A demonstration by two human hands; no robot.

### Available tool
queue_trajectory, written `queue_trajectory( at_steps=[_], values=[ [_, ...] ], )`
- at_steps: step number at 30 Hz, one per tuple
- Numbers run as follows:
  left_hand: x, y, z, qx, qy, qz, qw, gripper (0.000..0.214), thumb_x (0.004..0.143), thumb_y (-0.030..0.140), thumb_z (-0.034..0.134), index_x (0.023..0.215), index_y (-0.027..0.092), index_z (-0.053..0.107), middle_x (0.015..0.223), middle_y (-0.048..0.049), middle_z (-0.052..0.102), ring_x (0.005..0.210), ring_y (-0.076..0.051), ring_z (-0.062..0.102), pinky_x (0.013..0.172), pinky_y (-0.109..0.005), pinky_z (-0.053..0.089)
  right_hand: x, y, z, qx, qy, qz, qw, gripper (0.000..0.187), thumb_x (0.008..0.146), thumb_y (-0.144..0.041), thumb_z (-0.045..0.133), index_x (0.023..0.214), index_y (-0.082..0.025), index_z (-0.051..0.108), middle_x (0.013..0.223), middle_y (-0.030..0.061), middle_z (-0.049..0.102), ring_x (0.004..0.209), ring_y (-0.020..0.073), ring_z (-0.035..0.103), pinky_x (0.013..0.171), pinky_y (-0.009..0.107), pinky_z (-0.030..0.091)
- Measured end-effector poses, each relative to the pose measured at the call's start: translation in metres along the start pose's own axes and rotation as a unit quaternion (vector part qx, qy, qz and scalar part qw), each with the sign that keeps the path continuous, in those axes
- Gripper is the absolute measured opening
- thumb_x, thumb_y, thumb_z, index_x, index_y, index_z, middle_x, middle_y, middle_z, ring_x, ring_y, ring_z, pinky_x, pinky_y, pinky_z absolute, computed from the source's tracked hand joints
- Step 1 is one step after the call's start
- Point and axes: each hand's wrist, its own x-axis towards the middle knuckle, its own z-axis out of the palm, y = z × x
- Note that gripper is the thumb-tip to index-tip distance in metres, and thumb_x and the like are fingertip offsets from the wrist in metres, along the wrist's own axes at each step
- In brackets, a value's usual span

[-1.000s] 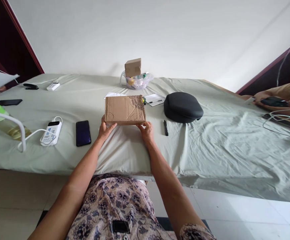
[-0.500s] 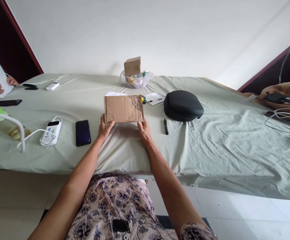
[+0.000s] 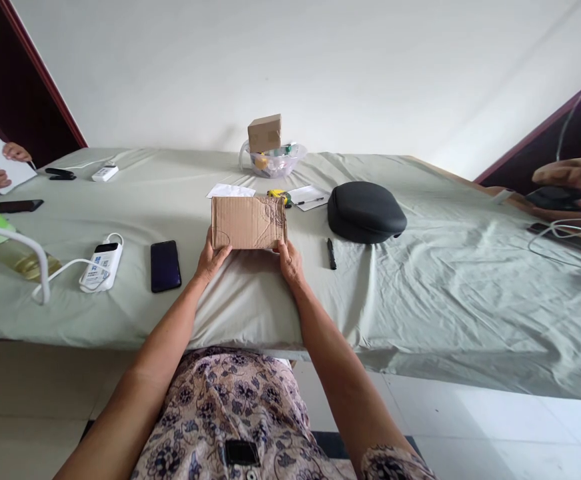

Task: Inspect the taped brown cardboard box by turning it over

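Note:
Between my two hands is a brown cardboard box (image 3: pixel 249 223), creased and scuffed at its upper right, with its broad face towards me. My left hand (image 3: pixel 211 258) grips the lower left corner, thumb on the front. The lower right corner is in my right hand (image 3: pixel 289 259), its thumb also on the face. Fingers behind the box are hidden. Just past its top edge lie a white paper (image 3: pixel 231 191), a yellow and black tape measure (image 3: pixel 280 196) and a white sheet with a pen (image 3: pixel 310 198).
A phone (image 3: pixel 165 266) and a white power bank (image 3: pixel 102 267) with a cable lie left. A black case (image 3: pixel 367 211) and a black marker (image 3: pixel 331 254) are right. Behind stands a clear basket (image 3: pixel 275 163) topped by a small box (image 3: pixel 265 133). Other people's hands show at both sides.
The box has come slightly down towards me, uncovering more of the paper and tape measure. At left, another person's paper has shifted; at right, another person's hand has moved.

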Motion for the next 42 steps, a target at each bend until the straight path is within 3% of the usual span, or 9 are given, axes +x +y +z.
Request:
queue_trajectory(
  at_steps=[5,15,20,25,30,37,42],
  values=[
    [-0.001,0.007,-0.001,0.001,0.002,-0.018,1.0,0.104,0.08,0.072,0.069,0.158,0.021,0.025,0.15,-0.0167,0.052,0.142,-0.029,0.051,0.12,-0.044,0.042,0.0,-0.002,0.002,0.006,-0.004,0.022,1.0,0.084,0.078,-0.096,0.031,0.097,-0.022,0.066,0.09,0.0114,0.072,0.093,0.0326,0.069,0.088,0.048,0.054],
    [-0.002,0.009,-0.001,0.02,0.007,-0.028,0.999,0.097,0.082,0.068,0.069,0.157,0.022,0.029,0.149,-0.0153,0.054,0.139,-0.031,0.053,0.118,-0.045,0.043,0.002,-0.006,0.003,0.018,-0.002,0.05,0.999,0.087,0.072,-0.099,0.033,0.094,-0.022,0.066,0.086,0.0086,0.073,0.085,0.0318,0.071,0.08,0.043,0.054],
    [-0.003,0.006,-0.001,0.01,0.01,-0.025,1.0,0.099,0.082,0.069,0.07,0.157,0.021,0.029,0.148,-0.0159,0.056,0.139,-0.031,0.054,0.118,-0.046,0.043,0.001,-0.004,0.002,0.005,-0.005,0.047,0.999,0.088,0.075,-0.097,0.032,0.103,-0.021,0.068,0.089,0.0102,0.074,0.089,0.032,0.072,0.085,0.044,0.055],
    [-0.002,0.006,-0.002,0.002,0.02,-0.022,1.0,0.096,0.079,0.07,0.073,0.154,0.024,0.035,0.145,-0.0143,0.058,0.136,-0.032,0.056,0.117,-0.047,0.043,-0.001,-0.007,0.002,-0.016,-0.009,0.028,0.999,0.083,0.074,-0.088,0.051,0.117,-0.019,0.067,0.104,0.013,0.075,0.102,0.0335,0.069,0.094,0.046,0.054],
    [-0.002,0.006,0.0,-0.011,0.018,-0.014,1.0,0.096,0.078,0.068,0.074,0.154,0.021,0.037,0.144,-0.0159,0.059,0.136,-0.032,0.056,0.117,-0.047,0.045,-0.003,-0.012,0.0,-0.017,-0.011,0.035,0.999,0.07,0.077,-0.08,0.056,0.109,-0.019,0.068,0.092,0.0096,0.074,0.087,0.0283,0.068,0.084,0.041,0.054],
    [0.001,-0.007,0.004,-0.089,0.031,-0.051,0.994,0.11,0.074,0.069,0.078,0.158,0.023,0.025,0.148,-0.0176,0.055,0.127,-0.033,0.064,0.11,-0.05,0.052,-0.003,-0.015,-0.001,-0.011,-0.032,0.021,0.999,0.072,0.073,-0.084,0.055,0.1,-0.019,0.066,0.084,0.0068,0.07,0.078,0.0242,0.065,0.074,0.036,0.051],
    [0.003,-0.002,0.004,-0.092,0.072,0.009,0.993,0.095,0.075,0.069,0.077,0.147,0.023,0.037,0.144,-0.0178,0.055,0.127,-0.031,0.063,0.107,-0.047,0.055,-0.002,-0.011,0.001,-0.023,-0.026,0.01,0.999,0.08,0.067,-0.093,0.054,0.097,-0.019,0.063,0.076,0.0051,0.066,0.074,0.0234,0.062,0.069,0.035,0.049]
  ],
)
